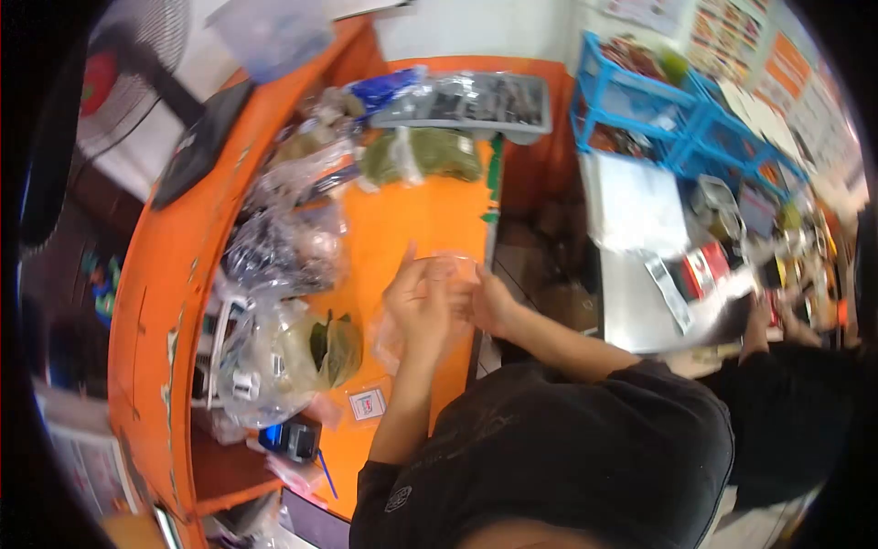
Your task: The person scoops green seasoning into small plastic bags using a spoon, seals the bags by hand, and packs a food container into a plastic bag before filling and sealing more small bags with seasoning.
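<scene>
Over the orange tabletop [393, 220], both of my hands are close together at a clear plastic bag [455, 265]. My left hand [422, 297] has its fingers bent around the near side of the bag. On the other side, my right hand [492, 302] pinches the bag's edge. Motion blur hides the exact fingertip contact and whatever the bag may contain. More clear plastic hangs below and beside my left wrist. A small printed card [367, 403] lies on the tabletop, left of my left forearm.
Plastic bags [283, 247] pile along the left edge. A green-filled bag [421, 156] and a grey tray [462, 102] sit at the back. A black device [302, 439] is lower left. Blue racks [640, 101] and a metal counter [631, 306] stand right, near another person [786, 412].
</scene>
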Demonstrator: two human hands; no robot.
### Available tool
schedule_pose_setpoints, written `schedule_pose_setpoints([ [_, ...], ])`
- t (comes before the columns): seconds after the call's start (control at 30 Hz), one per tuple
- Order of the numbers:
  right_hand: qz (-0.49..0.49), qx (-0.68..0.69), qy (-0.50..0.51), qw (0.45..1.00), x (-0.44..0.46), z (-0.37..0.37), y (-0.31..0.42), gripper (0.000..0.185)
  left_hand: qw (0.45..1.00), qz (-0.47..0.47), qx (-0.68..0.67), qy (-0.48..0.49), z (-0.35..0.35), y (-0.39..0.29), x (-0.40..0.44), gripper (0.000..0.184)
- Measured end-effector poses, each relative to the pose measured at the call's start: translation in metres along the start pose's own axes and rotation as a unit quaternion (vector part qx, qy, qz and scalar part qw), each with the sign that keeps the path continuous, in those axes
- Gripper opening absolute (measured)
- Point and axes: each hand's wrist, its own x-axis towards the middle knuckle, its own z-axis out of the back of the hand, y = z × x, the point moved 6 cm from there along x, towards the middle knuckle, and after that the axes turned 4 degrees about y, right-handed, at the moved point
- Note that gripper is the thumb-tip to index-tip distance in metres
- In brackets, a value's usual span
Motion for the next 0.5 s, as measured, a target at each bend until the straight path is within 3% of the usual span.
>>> schedule_pose_setpoints([
  [0.03,0.049,0.065,0.042,0.996,-0.014,-0.015,0.027,0.06,0.995,-0.061,0.058,0.058,-0.029,0.002,0.005,0.048],
  [0.07,0.159,0.016,0.026,0.987,-0.027,-0.027,0.06,0.065,0.978,-0.146,0.125,0.083,-0.068,-0.007,0.006,0.059],
  [0.1,0.261,-0.038,0.005,0.965,-0.05,-0.042,0.093,0.072,0.991,-0.043,-0.049,0.115,-0.092,0.012,0.007,0.066],
  [0.13,0.471,-0.238,-0.017,0.849,-0.102,-0.075,0.134,0.071,0.963,0.071,-0.213,0.147,-0.117,0.035,0.002,0.072],
  [0.17,0.611,-0.396,-0.068,0.682,-0.141,-0.085,0.156,0.071,0.896,0.188,-0.365,0.171,-0.146,0.059,-0.008,0.079],
  [0.23,0.738,-0.497,-0.193,0.414,-0.199,-0.106,0.158,0.068,0.756,0.339,-0.538,0.156,-0.19,0.112,-0.03,0.087],
  [0.27,0.74,-0.51,-0.236,0.371,-0.201,-0.103,0.151,0.069,0.718,0.375,-0.572,0.127,-0.19,0.116,-0.027,0.088],
  [0.3,0.662,-0.598,-0.21,0.4,-0.172,-0.092,0.133,0.066,0.68,0.35,-0.627,0.148,-0.189,0.11,-0.024,0.088],
  [0.33,0.574,-0.676,-0.179,0.427,-0.134,-0.065,0.105,0.064,0.639,0.323,-0.679,0.164,-0.168,0.058,-0.009,0.088],
  [0.37,0.547,-0.665,-0.149,0.487,-0.11,-0.02,0.086,0.062,0.596,0.294,-0.726,0.178,-0.152,0.02,0.005,0.089],
  [0.4,0.517,-0.65,-0.117,0.545,-0.088,0.018,0.068,0.06,0.675,0.251,-0.676,0.154,-0.137,0.01,0.011,0.089],
  [0.47,0.339,-0.556,-0.242,0.719,-0.062,0.071,0.064,0.059,0.813,0.142,-0.555,0.103,-0.113,-0.005,0.022,0.089],
  [0.5,0.26,-0.376,-0.165,0.874,-0.05,0.085,0.054,0.06,0.916,0.045,-0.384,0.107,-0.113,-0.003,0.018,0.087],
])
